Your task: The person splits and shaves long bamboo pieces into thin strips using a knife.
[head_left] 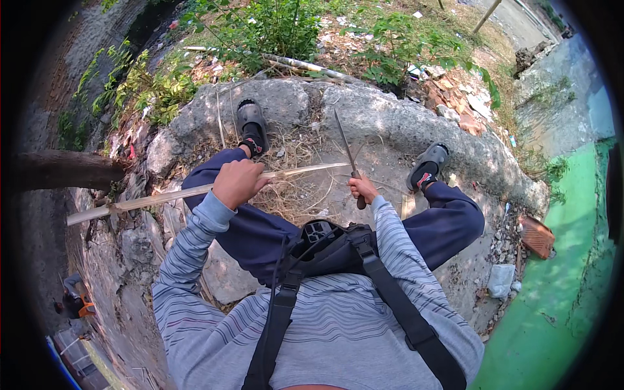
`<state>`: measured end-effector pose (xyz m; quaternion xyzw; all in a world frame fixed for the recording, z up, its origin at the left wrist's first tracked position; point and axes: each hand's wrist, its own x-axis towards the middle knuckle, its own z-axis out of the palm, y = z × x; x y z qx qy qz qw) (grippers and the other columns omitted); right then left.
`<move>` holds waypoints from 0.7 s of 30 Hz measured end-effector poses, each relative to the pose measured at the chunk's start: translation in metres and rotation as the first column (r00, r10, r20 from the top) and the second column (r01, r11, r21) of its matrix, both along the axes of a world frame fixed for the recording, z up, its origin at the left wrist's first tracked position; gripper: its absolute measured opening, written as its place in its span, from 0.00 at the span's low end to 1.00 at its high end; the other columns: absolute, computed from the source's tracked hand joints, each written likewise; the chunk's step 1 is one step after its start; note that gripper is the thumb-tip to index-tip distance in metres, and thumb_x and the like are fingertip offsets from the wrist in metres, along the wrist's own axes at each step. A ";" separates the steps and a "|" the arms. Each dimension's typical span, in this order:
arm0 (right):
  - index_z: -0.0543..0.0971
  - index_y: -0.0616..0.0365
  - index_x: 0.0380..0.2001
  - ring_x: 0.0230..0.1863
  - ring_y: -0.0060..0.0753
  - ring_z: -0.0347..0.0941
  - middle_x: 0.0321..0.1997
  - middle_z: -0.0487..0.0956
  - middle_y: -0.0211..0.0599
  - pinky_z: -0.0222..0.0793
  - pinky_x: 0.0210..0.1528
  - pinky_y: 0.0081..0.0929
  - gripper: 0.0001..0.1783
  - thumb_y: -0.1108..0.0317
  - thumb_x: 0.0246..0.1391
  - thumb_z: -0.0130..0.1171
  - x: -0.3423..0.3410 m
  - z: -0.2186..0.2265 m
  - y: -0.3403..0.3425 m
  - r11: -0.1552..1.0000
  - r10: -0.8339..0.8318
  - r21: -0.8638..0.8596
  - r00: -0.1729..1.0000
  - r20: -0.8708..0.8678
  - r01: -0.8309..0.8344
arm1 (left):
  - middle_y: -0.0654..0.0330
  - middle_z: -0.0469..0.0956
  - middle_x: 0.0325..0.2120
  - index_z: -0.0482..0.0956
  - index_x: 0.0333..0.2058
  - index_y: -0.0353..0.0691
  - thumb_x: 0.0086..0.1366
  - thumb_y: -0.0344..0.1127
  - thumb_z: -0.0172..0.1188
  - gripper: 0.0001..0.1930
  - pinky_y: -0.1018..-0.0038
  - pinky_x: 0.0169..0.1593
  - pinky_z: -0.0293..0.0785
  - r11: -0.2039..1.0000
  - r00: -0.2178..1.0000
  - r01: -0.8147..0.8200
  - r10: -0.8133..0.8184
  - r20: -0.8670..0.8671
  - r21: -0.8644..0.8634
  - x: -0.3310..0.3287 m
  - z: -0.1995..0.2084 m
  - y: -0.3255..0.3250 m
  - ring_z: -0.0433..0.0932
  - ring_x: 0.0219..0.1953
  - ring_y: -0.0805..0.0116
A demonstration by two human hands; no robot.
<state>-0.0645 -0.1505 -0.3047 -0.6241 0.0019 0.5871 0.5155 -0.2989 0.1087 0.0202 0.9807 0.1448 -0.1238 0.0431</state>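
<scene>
While left hand (237, 182) grips bamboo strip (195, 190), right hand (361, 190) clenches knife (346, 151); handle hidden in fist, strip's far end blurred

Both striped-sleeved arms reach forward over the knees, the left hand (238, 182) fisted palm-down with fingers curled, the right hand (361, 189) clenched lower, nearer the body.

— Where's the stick (195, 192)?
— Across mid-frame, left hand (238, 182) gripping it; the knife (346, 148) rises right of centre from the right hand (361, 189).
— And the shavings (292, 188)?
— Between the two sandals (252, 127), on the rock (383, 123).
</scene>
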 end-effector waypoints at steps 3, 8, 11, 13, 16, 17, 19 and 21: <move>0.64 0.47 0.22 0.12 0.11 0.51 0.13 0.58 0.15 0.48 0.15 0.17 0.13 0.69 0.59 0.52 0.005 -0.002 0.008 0.981 -0.104 0.124 0.943 -0.315 0.149 | 0.52 0.79 0.25 0.80 0.30 0.41 0.62 0.53 0.61 0.18 0.55 0.32 0.76 1.000 1.000 0.024 -0.024 -0.016 0.004 0.019 0.006 0.014 0.81 0.30 0.49; 0.65 0.48 0.20 0.10 0.13 0.53 0.12 0.61 0.18 0.52 0.14 0.19 0.14 0.70 0.58 0.54 0.016 -0.013 0.016 0.898 -0.098 0.287 0.789 -0.607 0.333 | 0.50 0.80 0.27 0.81 0.32 0.42 0.63 0.50 0.60 0.16 0.55 0.35 0.78 0.999 0.998 0.025 -0.027 -0.050 -0.045 0.028 -0.007 0.026 0.81 0.33 0.48; 0.70 0.58 0.22 0.12 0.20 0.64 0.14 0.68 0.26 0.60 0.15 0.23 0.11 0.69 0.54 0.60 0.003 -0.014 0.021 0.962 -0.268 0.128 0.922 0.278 0.241 | 0.50 0.80 0.25 0.82 0.32 0.41 0.62 0.49 0.61 0.15 0.54 0.36 0.78 0.999 1.000 -0.013 0.014 0.025 -0.032 0.040 -0.023 0.029 0.82 0.32 0.48; 0.71 0.58 0.23 0.13 0.20 0.65 0.15 0.69 0.27 0.61 0.15 0.23 0.11 0.67 0.53 0.61 -0.003 -0.009 0.026 0.972 -0.234 0.119 0.898 0.373 0.203 | 0.49 0.80 0.24 0.82 0.31 0.41 0.62 0.47 0.61 0.15 0.54 0.35 0.78 0.999 0.997 -0.020 0.017 0.077 0.034 0.059 -0.033 0.034 0.82 0.32 0.47; 0.74 0.61 0.22 0.17 0.24 0.67 0.17 0.72 0.30 0.64 0.22 0.31 0.17 0.58 0.51 0.65 -0.019 0.012 0.036 0.987 -0.159 0.077 0.836 0.526 0.139 | 0.48 0.81 0.25 0.83 0.27 0.39 0.60 0.41 0.62 0.12 0.55 0.33 0.78 0.994 0.991 -0.052 0.039 0.128 0.100 0.094 -0.041 0.040 0.83 0.30 0.48; 0.75 0.62 0.23 0.19 0.25 0.67 0.18 0.72 0.31 0.65 0.25 0.32 0.19 0.55 0.51 0.65 -0.023 0.020 0.041 0.994 -0.105 0.062 0.794 0.598 0.085 | 0.48 0.81 0.25 0.83 0.27 0.39 0.59 0.40 0.62 0.11 0.55 0.34 0.79 0.987 0.988 -0.069 0.048 0.145 0.146 0.105 -0.047 0.044 0.83 0.30 0.47; 0.76 0.63 0.27 0.24 0.29 0.66 0.19 0.73 0.34 0.65 0.32 0.35 0.23 0.50 0.52 0.66 -0.027 0.029 0.042 1.000 -0.027 0.026 0.742 0.670 0.012 | 0.48 0.81 0.25 0.84 0.28 0.39 0.59 0.39 0.62 0.10 0.55 0.34 0.79 0.978 0.984 -0.086 0.054 0.168 0.188 0.127 -0.062 0.050 0.82 0.30 0.47; 0.76 0.63 0.25 0.21 0.27 0.65 0.18 0.72 0.31 0.64 0.28 0.33 0.23 0.50 0.53 0.65 -0.029 0.029 0.042 0.998 -0.057 0.066 0.671 0.740 0.011 | 0.50 0.83 0.26 0.84 0.24 0.38 0.55 0.33 0.61 0.06 0.60 0.33 0.81 0.971 0.984 -0.034 -0.010 0.178 0.239 0.146 -0.071 0.052 0.85 0.31 0.52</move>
